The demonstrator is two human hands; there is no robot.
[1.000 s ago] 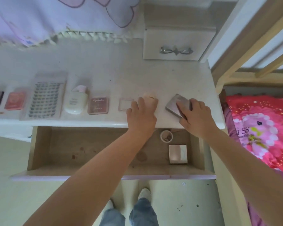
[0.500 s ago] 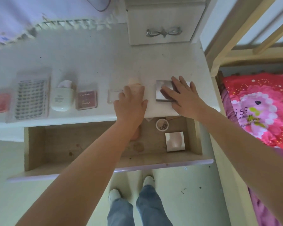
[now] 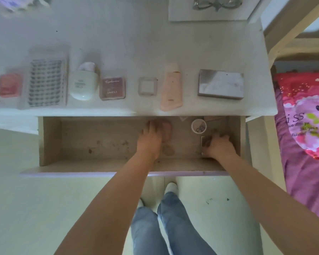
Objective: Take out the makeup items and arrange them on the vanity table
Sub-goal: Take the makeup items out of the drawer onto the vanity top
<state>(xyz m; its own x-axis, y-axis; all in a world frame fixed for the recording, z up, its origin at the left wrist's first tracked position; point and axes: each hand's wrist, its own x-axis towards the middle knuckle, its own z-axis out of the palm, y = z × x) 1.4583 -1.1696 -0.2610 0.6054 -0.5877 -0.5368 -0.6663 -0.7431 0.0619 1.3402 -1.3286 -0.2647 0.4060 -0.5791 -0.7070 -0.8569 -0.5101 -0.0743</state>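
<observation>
Both hands are down in the drawer [image 3: 52,140]; the left hand [image 3: 152,138] lies on a pink item [image 3: 167,128], grip unclear; the right hand [image 3: 218,146] curls round a compact [image 3: 203,142]; the tabletop [image 3: 136,43] row lies beyond them.

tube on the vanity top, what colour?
Pale peach-pink tube, lying flat on the table. Head view, the only one.

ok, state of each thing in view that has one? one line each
drawer: pulled open
small upper drawer: closed
left hand: in the drawer, on a pink item
right hand: in the drawer, fingers curled on a silver compact
round pot: upright in the drawer, no lid
peach tube: lying flat on the tabletop
</observation>
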